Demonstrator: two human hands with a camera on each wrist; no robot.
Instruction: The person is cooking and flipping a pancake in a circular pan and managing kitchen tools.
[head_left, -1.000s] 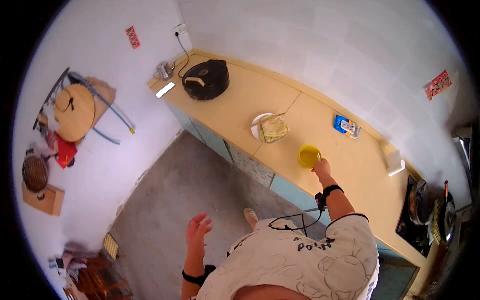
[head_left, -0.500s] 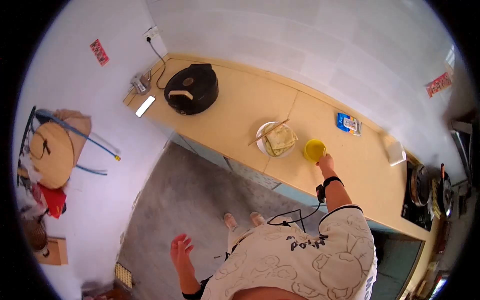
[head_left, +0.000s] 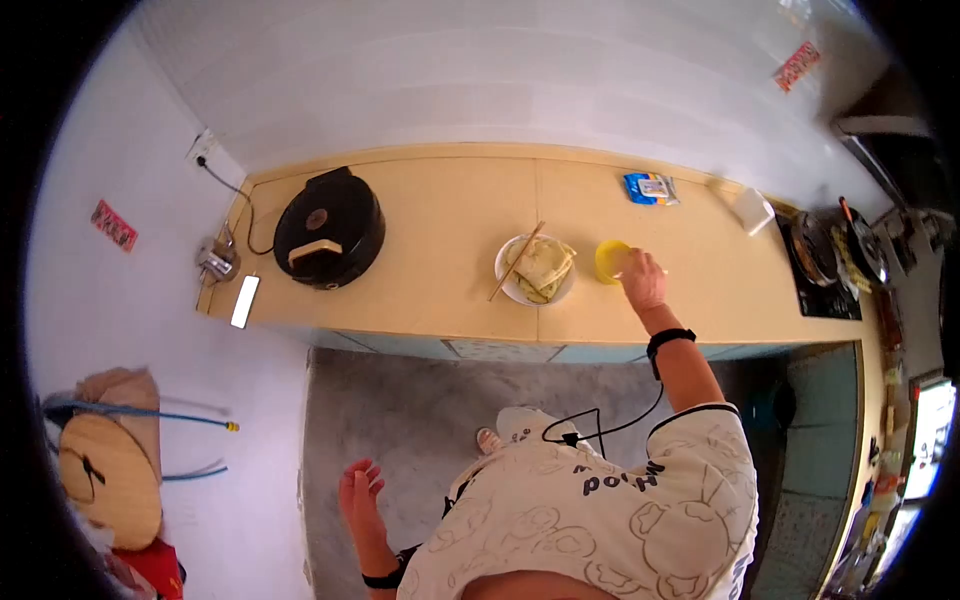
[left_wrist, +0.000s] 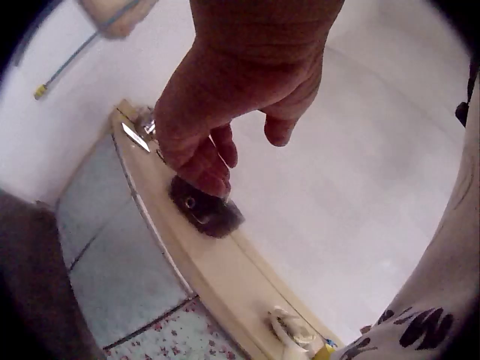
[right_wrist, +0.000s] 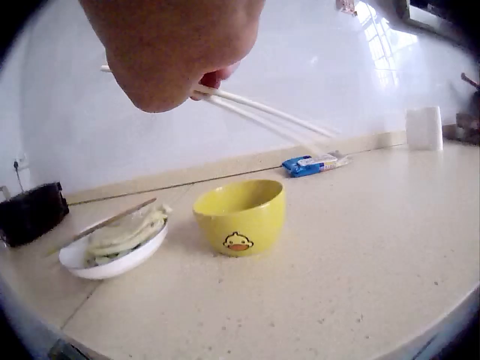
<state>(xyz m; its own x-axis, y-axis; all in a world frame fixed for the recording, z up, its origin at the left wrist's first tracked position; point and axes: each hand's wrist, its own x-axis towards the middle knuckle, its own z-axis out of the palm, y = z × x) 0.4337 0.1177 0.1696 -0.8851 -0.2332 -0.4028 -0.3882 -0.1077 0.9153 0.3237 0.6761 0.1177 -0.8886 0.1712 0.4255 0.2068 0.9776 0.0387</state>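
Note:
In the right wrist view my right hand [right_wrist: 176, 52] grips a pair of light chopsticks [right_wrist: 262, 112] above the countertop. Below them stands a yellow bowl [right_wrist: 244, 217] with a duck face on its side. To its left a white plate [right_wrist: 124, 262] holds folded flatbreads [right_wrist: 127, 234], with a brown stick-like utensil [right_wrist: 112, 220] lying across. The head view shows my right hand [head_left: 643, 280] beside the yellow bowl [head_left: 611, 262]. My left hand [head_left: 361, 497] hangs over the floor away from the counter, fingers loosely bent and holding nothing; the left wrist view shows that hand [left_wrist: 232, 97] too.
A black round appliance [head_left: 329, 228], a phone [head_left: 245, 301] and a metal pot [head_left: 216, 258] occupy the counter's left end. Toward the right are a blue wipes pack [head_left: 650, 189], a white roll [head_left: 753, 211] and a stove [head_left: 828, 298] with pans.
The head view has turned, so the counter lies more level. My right hand has lifted from the yellow bowl's rim area, with the chopsticks in it. The left hand stays low, off the counter.

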